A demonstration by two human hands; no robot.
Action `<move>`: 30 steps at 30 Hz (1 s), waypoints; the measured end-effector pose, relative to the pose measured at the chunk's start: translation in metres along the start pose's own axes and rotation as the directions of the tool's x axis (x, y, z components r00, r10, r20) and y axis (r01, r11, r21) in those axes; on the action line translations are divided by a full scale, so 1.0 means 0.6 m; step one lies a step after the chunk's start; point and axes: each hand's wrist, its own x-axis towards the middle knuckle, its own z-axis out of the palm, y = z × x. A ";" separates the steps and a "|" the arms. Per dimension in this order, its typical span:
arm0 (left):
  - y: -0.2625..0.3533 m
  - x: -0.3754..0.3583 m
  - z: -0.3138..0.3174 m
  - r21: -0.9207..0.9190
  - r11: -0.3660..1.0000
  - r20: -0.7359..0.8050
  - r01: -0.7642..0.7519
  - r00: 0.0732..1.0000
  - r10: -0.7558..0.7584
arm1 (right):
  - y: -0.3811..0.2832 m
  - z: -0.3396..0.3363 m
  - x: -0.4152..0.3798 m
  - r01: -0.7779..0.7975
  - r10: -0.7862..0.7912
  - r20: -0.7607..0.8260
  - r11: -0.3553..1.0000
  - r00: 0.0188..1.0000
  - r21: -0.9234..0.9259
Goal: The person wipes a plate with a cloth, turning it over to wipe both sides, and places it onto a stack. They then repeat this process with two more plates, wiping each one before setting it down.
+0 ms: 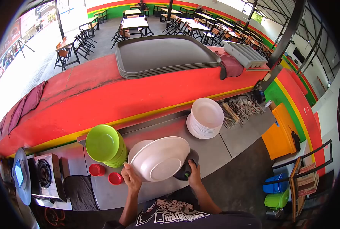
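White bowl: it is in my hands above the steel counter, between the green bowls and the stack of white plates.
Its tilt: it leans steeply, its round base ring low and toward me; I cannot be sure whether I see the underside or the inside.
Its axis: being round, it has no long axis of its own, but the oval I see slants from lower left to upper right.
Left hand: my left hand grips the bowl's left edge, thumb up; the fingers are mostly hidden behind it.
Right hand: my right hand is closed on a dark bundle at the bowl's right side.
Dark bundle: partly covered by bowl and hand; it looks like cloth, with a small green patch, though its shape is hard to read.
Second white bowl: only the upper left of it shows behind the first; whether they touch is unclear.
Red cups: two sit left of my left hand.
Cutlery: the heap is too jumbled to tell apart.
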 end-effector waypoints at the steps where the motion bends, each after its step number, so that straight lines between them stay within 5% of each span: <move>1: 0.012 0.002 0.015 0.089 0.993 -0.099 -0.071 0.992 0.080 | 0.031 -0.012 0.007 -0.004 0.004 0.004 0.990 1.000 0.138; 4: 0.052 0.016 0.038 0.261 0.882 -0.071 -0.392 0.904 0.422 | -0.007 -0.009 -0.017 -0.139 0.117 0.077 0.889 0.990 0.437; 8: 0.085 0.045 0.066 0.126 0.761 0.055 -0.637 0.770 0.635 | -0.039 -0.040 -0.005 -0.260 0.095 0.294 0.761 0.951 0.594; 12: 0.057 0.056 0.126 -0.479 0.865 0.272 -0.146 0.913 0.305 | -0.064 -0.070 0.024 -0.181 0.012 0.258 0.744 0.966 0.643; 16: 0.094 0.076 0.200 -0.438 0.842 0.455 0.315 0.886 -0.096 | -0.129 -0.106 0.056 -0.039 -0.126 0.194 0.738 0.973 0.674; 20: 0.111 0.067 0.263 -0.509 0.477 0.586 0.717 0.694 -0.418 | -0.155 -0.159 0.114 0.040 -0.147 0.126 0.790 0.981 0.612; 22: 0.118 0.061 0.297 -0.567 0.285 0.603 0.772 0.626 -0.495 | -0.159 -0.183 0.152 0.035 -0.096 0.077 0.821 0.992 0.570; 24: 0.136 0.062 0.339 -0.600 0.297 0.561 0.743 0.655 -0.506 | -0.161 -0.209 0.184 -0.005 0.021 -0.023 0.848 1.000 0.529; 26: 0.167 0.069 0.370 -0.543 0.327 0.545 0.774 0.621 -0.563 | -0.177 -0.230 0.212 0.001 -0.028 0.042 0.843 0.999 0.538; 30: 0.162 0.088 0.471 -0.641 0.423 0.435 0.641 0.756 -0.489 | -0.209 -0.271 0.258 -0.001 -0.009 0.016 0.833 1.000 0.554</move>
